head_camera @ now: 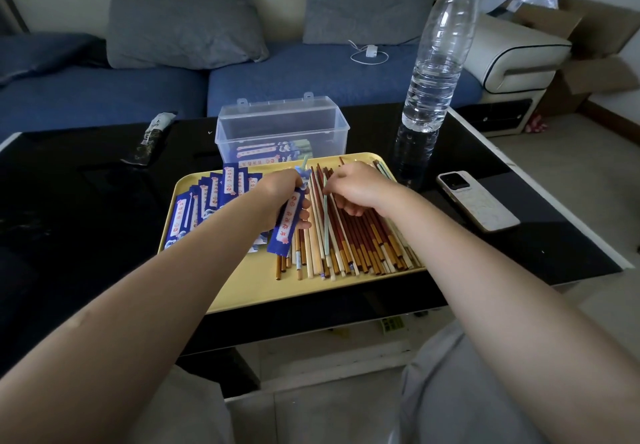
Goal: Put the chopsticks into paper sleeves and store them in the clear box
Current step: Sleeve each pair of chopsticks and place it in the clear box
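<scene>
Left hand [277, 198] grips a blue paper sleeve [289, 224], fingers and thumb curled round its upper part, and a pale green chopstick tip [304, 162] pokes out of the sleeve's top end. The right hand [356, 189] is over the loose chopsticks [349, 239] on the yellow tray [277, 291], fingers bent and pinching a pale green chopstick [325, 222] that lies among the red and gold ones; how firm that pinch is cannot be made out. Spare empty sleeves [207, 201] lie fanned on the tray's left side. The clear box [282, 128] stands open just behind the tray on the black bench [86, 184], with a few filled sleeves [266, 153] already lying inside.

Judging from this, the mate for the chopstick in the sleeve is being picked out, and several things could spoil it. The sticks lie packed side by side, so lifting one by a pinch could drag its neighbours and roll them off the tray's near edge. The sleeve is thin paper held at one end; pushing a second stick in at an angle could crease or tear its mouth, or push the first stick out through the far end. A tall water bottle [436, 59] stands near the box and a phone [478, 201] lies beside the tray, so a wide sweep of the right arm could knock either.
</scene>
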Tool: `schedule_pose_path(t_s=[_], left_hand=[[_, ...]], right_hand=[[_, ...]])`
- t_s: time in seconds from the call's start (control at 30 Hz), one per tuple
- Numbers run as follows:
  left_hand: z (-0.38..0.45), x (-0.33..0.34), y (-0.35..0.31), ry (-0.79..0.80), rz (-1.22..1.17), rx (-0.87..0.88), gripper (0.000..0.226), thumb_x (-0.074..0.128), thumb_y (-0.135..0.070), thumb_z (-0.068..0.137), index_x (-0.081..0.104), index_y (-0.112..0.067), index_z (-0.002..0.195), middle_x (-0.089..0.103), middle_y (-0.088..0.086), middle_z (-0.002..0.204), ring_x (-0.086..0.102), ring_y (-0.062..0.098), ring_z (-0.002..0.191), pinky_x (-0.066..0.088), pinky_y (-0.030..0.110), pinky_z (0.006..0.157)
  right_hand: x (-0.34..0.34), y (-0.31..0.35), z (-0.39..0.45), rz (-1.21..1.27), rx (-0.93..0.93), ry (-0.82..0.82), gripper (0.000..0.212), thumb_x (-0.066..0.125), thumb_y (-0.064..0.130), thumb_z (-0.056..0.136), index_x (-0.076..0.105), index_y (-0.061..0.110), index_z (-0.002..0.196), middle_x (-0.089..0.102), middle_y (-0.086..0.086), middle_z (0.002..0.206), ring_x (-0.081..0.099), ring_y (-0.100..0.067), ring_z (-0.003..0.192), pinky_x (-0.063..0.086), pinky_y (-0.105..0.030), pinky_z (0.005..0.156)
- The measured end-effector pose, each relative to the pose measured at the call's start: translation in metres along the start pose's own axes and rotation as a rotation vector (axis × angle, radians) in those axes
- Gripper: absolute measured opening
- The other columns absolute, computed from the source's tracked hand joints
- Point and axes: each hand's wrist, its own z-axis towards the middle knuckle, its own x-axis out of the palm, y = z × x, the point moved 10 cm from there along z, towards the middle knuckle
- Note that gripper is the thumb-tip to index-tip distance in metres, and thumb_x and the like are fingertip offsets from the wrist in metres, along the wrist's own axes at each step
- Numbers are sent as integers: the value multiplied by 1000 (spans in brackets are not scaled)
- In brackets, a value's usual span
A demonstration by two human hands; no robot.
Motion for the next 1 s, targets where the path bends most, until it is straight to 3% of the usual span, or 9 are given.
schedule_pose_path(t_s=[0.1,0.23,0.37,0.5,0.57,0.63,0.7,0.87,1.0], left_hand=[[1,-1,0,-11,-4,7,13,42,-15,100,51,-5,103,61,14,79,65,29,67,60,46,75],[-1,2,0,9,10,4,11,42,-15,101,48,-6,105,63,17,85,67,32,72,59,47,75],[-1,4,0,33,15,2,14,43,-16,101,48,-5,109,63,17,84,67,32,71,59,44,72],[-2,3,-1,34,12,9,15,43,-19,101,49,-6,106,63,16,82,67,30,67,58,41,65],[-1,2,-1,22,3,16,17,42,-21,102,49,-6,105,64,16,81,67,30,66,59,41,65],[-1,0,-2,6,-18,23,21,42,-24,103,51,-5,104,64,16,80,67,30,64,59,40,65],[0,-2,-3,-6,-38,24,24,43,-27,102,51,-5,101,64,15,77,66,29,61,59,39,64],[4,-1,-2,-5,-60,13,38,38,-39,102,56,-6,94,60,10,62,61,24,49,59,37,63],[2,3,-1,27,-23,11,46,36,-45,103,58,-8,89,58,6,57,56,21,45,57,35,59]], right_hand=[[6,4,-1,-246,-28,-40,10,57,23,99,59,14,103,64,-1,87,58,-14,64,43,-24,55],[17,9,3,-390,-54,-58,49,61,29,97,43,10,137,61,-4,107,61,-20,93,45,-29,71],[24,10,6,-460,-61,-88,61,57,29,98,31,7,148,64,-6,109,65,-23,95,53,-34,80],[26,12,6,-454,-85,-95,55,55,27,98,35,9,146,61,-4,103,63,-21,91,53,-33,77],[19,14,6,-411,-103,-113,33,57,24,98,51,15,129,64,-2,104,63,-19,92,48,-30,74],[5,15,6,-310,-112,-154,15,55,22,99,65,16,109,66,-2,99,63,-17,87,47,-28,71],[-8,10,7,-80,-74,-158,20,54,23,100,72,14,99,71,-7,88,64,-15,71,47,-26,61],[-26,10,-2,886,-108,20,22,54,1,99,66,3,117,77,-10,100,75,-20,83,55,-21,60],[-42,6,-3,936,-136,-54,15,59,17,101,69,5,103,72,-6,74,65,-15,59,46,-20,50]])
